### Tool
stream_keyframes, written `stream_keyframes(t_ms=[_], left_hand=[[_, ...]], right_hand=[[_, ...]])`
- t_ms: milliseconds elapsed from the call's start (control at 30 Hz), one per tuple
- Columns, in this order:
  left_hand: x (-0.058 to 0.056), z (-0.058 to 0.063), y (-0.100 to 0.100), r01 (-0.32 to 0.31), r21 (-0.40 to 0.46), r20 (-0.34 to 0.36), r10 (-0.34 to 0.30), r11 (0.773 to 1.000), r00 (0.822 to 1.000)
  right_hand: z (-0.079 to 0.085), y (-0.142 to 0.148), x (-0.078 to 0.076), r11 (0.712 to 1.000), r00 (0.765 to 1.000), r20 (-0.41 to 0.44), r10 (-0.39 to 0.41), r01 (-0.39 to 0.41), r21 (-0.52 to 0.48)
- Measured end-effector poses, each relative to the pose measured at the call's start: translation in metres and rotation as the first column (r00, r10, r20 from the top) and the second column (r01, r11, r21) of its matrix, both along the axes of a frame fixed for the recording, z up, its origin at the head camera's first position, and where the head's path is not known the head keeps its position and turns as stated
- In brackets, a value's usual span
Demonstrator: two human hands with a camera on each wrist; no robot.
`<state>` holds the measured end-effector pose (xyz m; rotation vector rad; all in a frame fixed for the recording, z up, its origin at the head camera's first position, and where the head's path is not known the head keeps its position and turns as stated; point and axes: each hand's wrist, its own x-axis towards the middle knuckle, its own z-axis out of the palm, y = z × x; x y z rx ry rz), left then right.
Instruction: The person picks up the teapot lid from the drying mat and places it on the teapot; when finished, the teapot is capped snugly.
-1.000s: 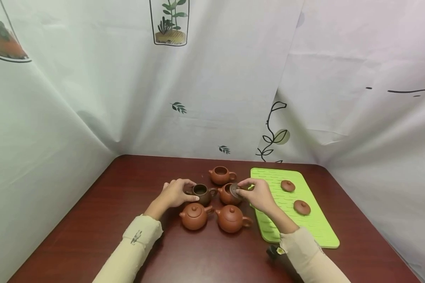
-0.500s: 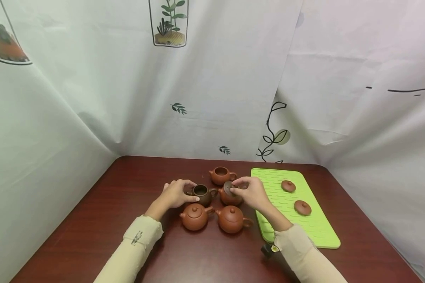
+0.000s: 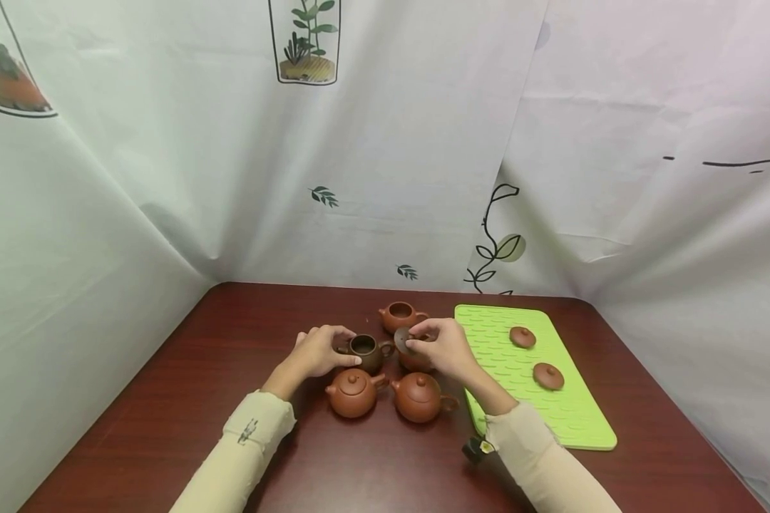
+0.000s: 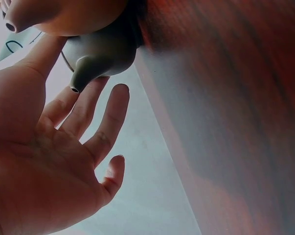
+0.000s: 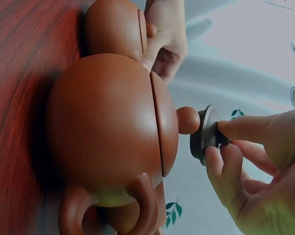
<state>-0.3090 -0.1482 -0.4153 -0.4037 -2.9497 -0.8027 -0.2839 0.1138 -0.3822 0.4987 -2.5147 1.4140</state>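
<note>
My left hand (image 3: pixel 316 353) holds a dark brown lidless teapot (image 3: pixel 373 363), thumb and fingers on either side of it; its spout (image 4: pixel 86 73) points toward the palm in the left wrist view. Between thumb and fingertips, my right hand (image 3: pixel 445 349) pinches a dark lid (image 5: pixel 208 132) by its knob. In the head view that lid hovers over or beside a reddish-brown teapot (image 3: pixel 414 362), partly hidden by the hand; whether they touch, I cannot tell. Two lidded reddish-brown teapots stand in front, one left (image 3: pixel 351 395) and one right (image 3: pixel 418 400).
Behind the hands stands a lidless reddish-brown teapot (image 3: pixel 394 324). To the right lies a green ridged mat (image 3: pixel 520 413) bearing two reddish-brown lids, one farther back (image 3: pixel 522 337) and one nearer (image 3: pixel 548 376). White printed cloth (image 3: pixel 385 142) hangs around the dark red table (image 3: pixel 346 470).
My right hand has carried the dark lid leftward across the middle reddish-brown teapot, toward the dark teapot. The left hand has kept its hold in place.
</note>
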Motion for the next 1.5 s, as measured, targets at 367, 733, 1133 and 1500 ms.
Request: stream_keyframes(t_ms=[367, 733, 1133, 1500], left_hand=[[-0.001, 0.001, -0.002, 0.011, 0.001, -0.012, -0.011, 1.0, 1.0], [0.0, 0.0, -0.001, 0.004, 0.002, -0.009, -0.004, 1.0, 1.0], [0.0, -0.001, -0.001, 0.006, 0.006, -0.01, -0.006, 1.0, 1.0], [-0.001, -0.002, 0.0, 0.002, 0.01, 0.001, -0.002, 1.0, 1.0]], right_hand=[[0.0, -0.012, -0.004, 1.0, 1.0, 0.017, 0.013, -0.013, 0.002], [-0.003, -0.023, -0.009, 1.0, 1.0, 0.028, 0.008, -0.008, 0.009], [-0.008, -0.034, -0.014, 0.999, 0.998, 0.047, 0.04, -0.041, 0.023], [-0.011, -0.044, -0.017, 0.994, 0.993, 0.055, 0.106, -0.107, 0.019]])
